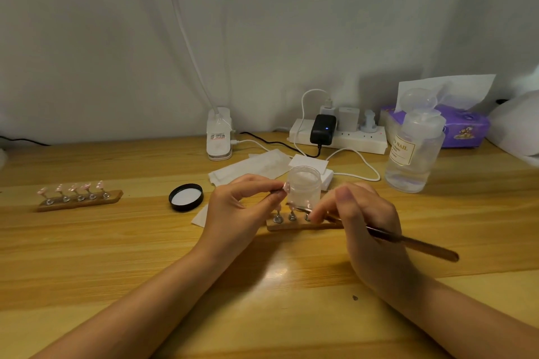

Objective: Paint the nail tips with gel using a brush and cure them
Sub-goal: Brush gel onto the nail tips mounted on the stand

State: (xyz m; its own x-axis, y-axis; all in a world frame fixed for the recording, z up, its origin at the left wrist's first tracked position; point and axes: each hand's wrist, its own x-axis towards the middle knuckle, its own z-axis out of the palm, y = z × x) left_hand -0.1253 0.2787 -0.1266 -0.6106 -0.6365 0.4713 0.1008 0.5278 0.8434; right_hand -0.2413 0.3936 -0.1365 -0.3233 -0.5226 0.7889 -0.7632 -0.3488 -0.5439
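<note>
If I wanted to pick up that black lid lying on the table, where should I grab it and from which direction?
Grip the black lid by its raised rim, coming straight down from above with fingers on opposite edges. It lies flat with its white lining facing up, so the rim stands proud of the wooden table and gives fingers something to catch. The space just around it looks free of other items, so probably nothing gets in the way.

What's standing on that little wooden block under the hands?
On the wooden block three metal stands show, one bearing a pink nail tip. The right hand covers the block's right end, hiding anything there.
</note>
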